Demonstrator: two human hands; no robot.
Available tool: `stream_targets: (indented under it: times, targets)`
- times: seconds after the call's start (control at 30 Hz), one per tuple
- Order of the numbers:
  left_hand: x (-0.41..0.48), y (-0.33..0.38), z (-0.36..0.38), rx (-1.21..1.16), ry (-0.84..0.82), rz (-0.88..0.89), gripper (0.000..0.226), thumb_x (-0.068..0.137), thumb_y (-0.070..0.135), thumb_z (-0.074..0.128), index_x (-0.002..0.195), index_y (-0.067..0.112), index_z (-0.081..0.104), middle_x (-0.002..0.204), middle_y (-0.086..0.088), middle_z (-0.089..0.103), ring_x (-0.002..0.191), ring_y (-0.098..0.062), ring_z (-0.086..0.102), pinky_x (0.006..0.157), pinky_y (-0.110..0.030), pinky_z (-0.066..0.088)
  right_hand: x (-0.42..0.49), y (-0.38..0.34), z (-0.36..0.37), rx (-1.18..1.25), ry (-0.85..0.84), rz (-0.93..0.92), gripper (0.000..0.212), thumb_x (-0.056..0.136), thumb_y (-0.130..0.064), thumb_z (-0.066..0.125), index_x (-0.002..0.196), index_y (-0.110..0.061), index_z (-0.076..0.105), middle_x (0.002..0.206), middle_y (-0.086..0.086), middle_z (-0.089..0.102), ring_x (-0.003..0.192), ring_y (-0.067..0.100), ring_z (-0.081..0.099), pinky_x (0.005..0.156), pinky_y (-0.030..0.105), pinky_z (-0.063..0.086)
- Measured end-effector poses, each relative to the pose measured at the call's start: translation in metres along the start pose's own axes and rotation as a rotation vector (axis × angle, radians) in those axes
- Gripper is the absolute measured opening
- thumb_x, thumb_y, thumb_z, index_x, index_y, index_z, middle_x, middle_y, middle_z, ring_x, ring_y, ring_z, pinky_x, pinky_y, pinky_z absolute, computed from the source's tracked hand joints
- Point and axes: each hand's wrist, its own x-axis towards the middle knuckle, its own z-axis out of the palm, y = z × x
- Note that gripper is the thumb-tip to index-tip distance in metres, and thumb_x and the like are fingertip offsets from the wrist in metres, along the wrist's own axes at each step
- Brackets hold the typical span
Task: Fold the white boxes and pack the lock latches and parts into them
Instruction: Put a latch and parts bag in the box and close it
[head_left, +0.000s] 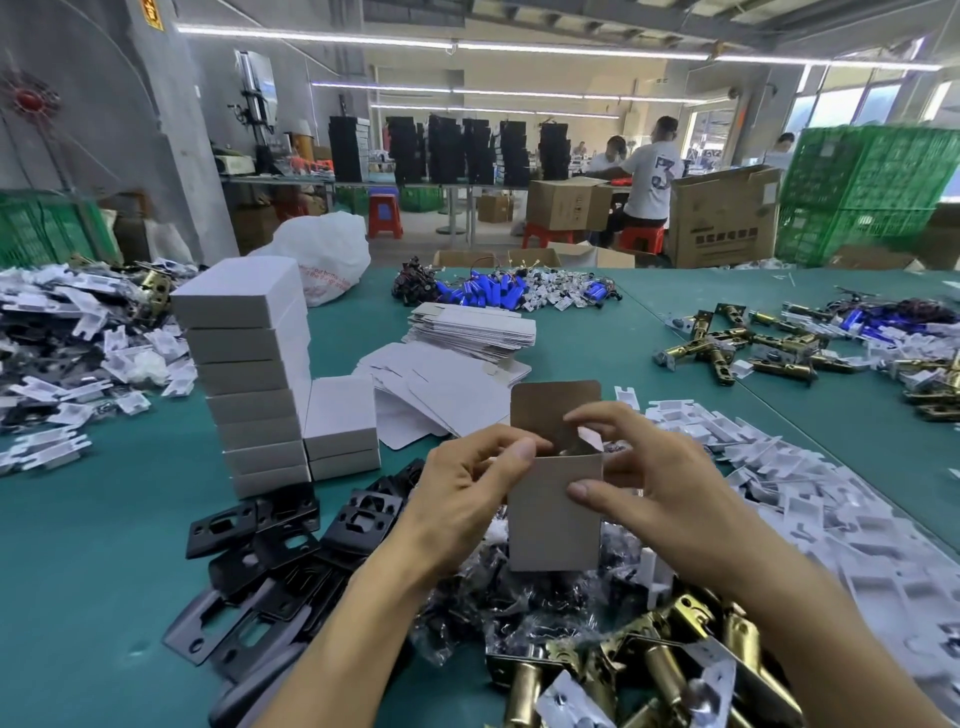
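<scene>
Both hands, left (467, 499) and right (649, 488), grip the upright white box (553, 525) between them.

The left hand (467, 493) and right hand (654, 493) grip an upright white box (553, 525) by its sides. The top flap (556, 408) stands open, brown side facing the camera. The right index finger rests on a small side flap (591, 439). Left of the grip: stacked folded boxes (249, 374). Beyond it: flat blanks (472, 330). Below left: black plates (270, 545). Directly below: brass latches (649, 665). To the right: white plastic parts (789, 499).
</scene>
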Motion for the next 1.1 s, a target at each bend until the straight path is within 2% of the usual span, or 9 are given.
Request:
stream_targets:
  times: [0.17, 0.33, 0.43, 0.53, 0.67, 0.77, 0.9, 0.97, 1.1]
  targets:
    - [-0.001, 0.001, -0.001, -0.041, 0.034, 0.002, 0.027, 0.088, 0.051, 0.068, 0.102, 0.03, 0.078, 0.099, -0.001, 0.077, 0.096, -0.027, 0.071, 0.085, -0.054, 0.059, 0.0, 0.002, 0.001, 0.111, 0.026, 0.022, 0.03, 0.085, -0.014, 0.075, 0.099, -0.038, 0.062, 0.095, -0.007, 0.071, 0.083, 0.006, 0.072, 0.063, 0.023, 0.057]
    - [-0.002, 0.004, 0.0, -0.061, 0.149, 0.074, 0.022, 0.075, 0.041, 0.076, 0.089, 0.024, 0.079, 0.093, 0.0, 0.077, 0.088, -0.02, 0.072, 0.081, -0.044, 0.06, 0.001, 0.003, -0.003, 0.117, 0.004, 0.047, 0.016, 0.085, -0.016, 0.076, 0.088, -0.031, 0.07, 0.085, -0.01, 0.073, 0.084, 0.007, 0.071, 0.07, 0.023, 0.058]
    - [-0.001, 0.005, 0.0, -0.03, 0.13, 0.083, 0.024, 0.075, 0.048, 0.078, 0.087, 0.027, 0.078, 0.094, 0.006, 0.076, 0.09, -0.018, 0.072, 0.085, -0.044, 0.06, 0.002, -0.001, -0.005, 0.039, 0.023, 0.047, 0.005, 0.088, -0.034, 0.068, 0.088, -0.029, 0.071, 0.091, -0.013, 0.068, 0.093, 0.003, 0.065, 0.076, 0.024, 0.056]
    - [0.0, 0.007, -0.001, -0.004, 0.097, 0.081, 0.03, 0.075, 0.055, 0.077, 0.087, 0.028, 0.077, 0.095, 0.007, 0.075, 0.092, -0.017, 0.072, 0.085, -0.041, 0.06, 0.003, -0.006, -0.004, 0.008, 0.099, 0.028, 0.038, 0.085, -0.055, 0.049, 0.085, -0.026, 0.074, 0.099, -0.016, 0.062, 0.101, -0.001, 0.058, 0.082, 0.018, 0.047]
    - [-0.001, 0.009, -0.001, -0.001, 0.064, 0.092, 0.022, 0.075, 0.046, 0.077, 0.086, 0.027, 0.077, 0.097, 0.004, 0.075, 0.092, -0.016, 0.071, 0.083, -0.037, 0.06, 0.005, -0.012, 0.002, 0.217, 0.262, -0.029, 0.007, 0.092, -0.028, 0.06, 0.098, -0.028, 0.063, 0.099, -0.013, 0.067, 0.092, 0.007, 0.067, 0.076, 0.026, 0.055]
    - [-0.001, 0.01, 0.001, -0.053, 0.076, 0.09, 0.014, 0.074, 0.034, 0.08, 0.083, 0.023, 0.077, 0.094, -0.001, 0.077, 0.088, -0.017, 0.073, 0.078, -0.032, 0.06, 0.005, -0.014, 0.002, 0.428, 0.283, -0.069, 0.028, 0.084, -0.034, 0.062, 0.111, -0.035, 0.052, 0.099, -0.002, 0.071, 0.087, 0.015, 0.07, 0.079, 0.027, 0.057]
    - [-0.002, 0.012, 0.003, -0.168, 0.12, 0.078, 0.02, 0.067, 0.023, 0.084, 0.077, 0.033, 0.07, 0.083, 0.001, 0.076, 0.08, -0.013, 0.073, 0.072, -0.021, 0.055, 0.006, -0.015, 0.002, 0.378, 0.282, -0.054, 0.01, 0.085, -0.021, 0.067, 0.094, -0.023, 0.072, 0.087, -0.005, 0.075, 0.082, 0.007, 0.07, 0.073, 0.015, 0.052]
    - [-0.001, 0.012, 0.003, -0.175, 0.131, 0.068, 0.03, 0.065, 0.024, 0.085, 0.081, 0.032, 0.06, 0.085, 0.003, 0.076, 0.081, -0.014, 0.074, 0.07, -0.022, 0.055, 0.006, -0.012, 0.002, 0.328, 0.283, -0.028, 0.019, 0.085, -0.006, 0.071, 0.089, -0.024, 0.074, 0.088, -0.009, 0.075, 0.083, 0.005, 0.07, 0.074, 0.014, 0.052]
    - [0.0, 0.013, 0.003, -0.214, 0.133, 0.043, 0.04, 0.068, 0.034, 0.091, 0.094, 0.032, 0.06, 0.095, -0.006, 0.077, 0.088, -0.022, 0.075, 0.072, -0.026, 0.058, 0.003, -0.013, 0.0, 0.344, 0.117, 0.016, 0.02, 0.077, -0.034, 0.069, 0.091, -0.023, 0.079, 0.098, -0.012, 0.075, 0.098, 0.003, 0.068, 0.082, 0.02, 0.055]
